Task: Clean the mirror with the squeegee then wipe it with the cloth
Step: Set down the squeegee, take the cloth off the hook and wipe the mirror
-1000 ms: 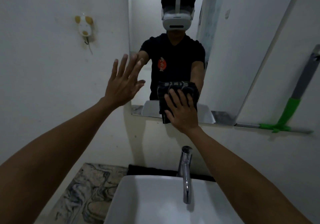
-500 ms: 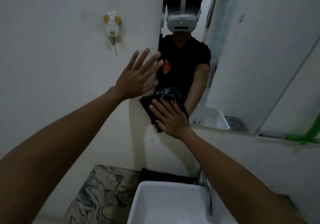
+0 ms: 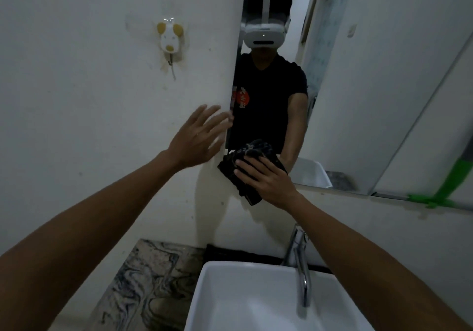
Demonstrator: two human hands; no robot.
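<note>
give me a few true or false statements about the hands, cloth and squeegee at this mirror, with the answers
1. The right hand presses a dark cloth at the lower left corner of the mirror. True.
2. The left hand grips the squeegee. False: it is empty, fingers spread, at the mirror's left edge.
3. The green squeegee rests on the ledge at far right. True.
4. The cloth lies in the sink. False: it is up at the mirror under the right hand.
</note>
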